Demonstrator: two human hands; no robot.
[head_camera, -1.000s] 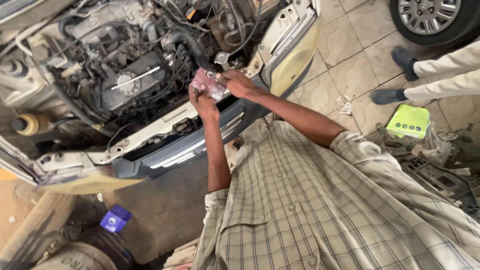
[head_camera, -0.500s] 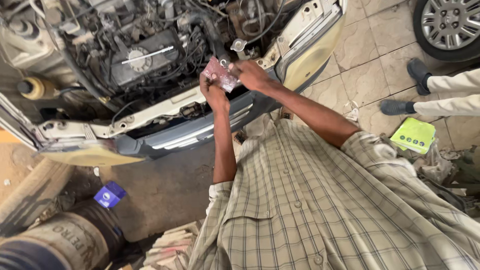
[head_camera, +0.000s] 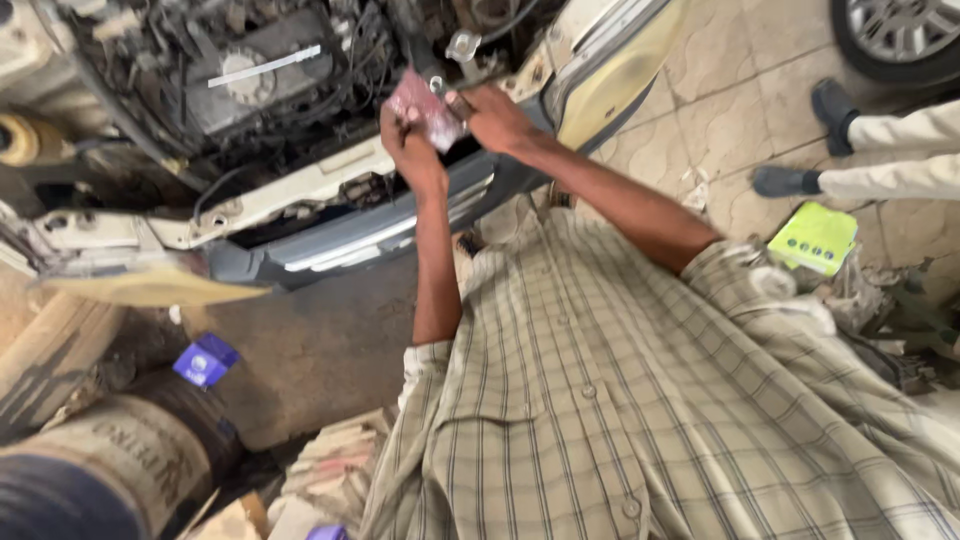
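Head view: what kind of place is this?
Most likely a car repair workshop. A car's exposed engine bay with the front bumper partly apart, a second car's wheel on the tiled floor, and tyres lying nearby.

Both arms reach far forward, forearms bare (checked sleeves rolled above the elbows). The left hand (head_camera: 408, 135) is raised with fingers curled closed, and the right hand (head_camera: 495, 115) sits just beside it, fingers pinched shut, wrists nearly meeting.
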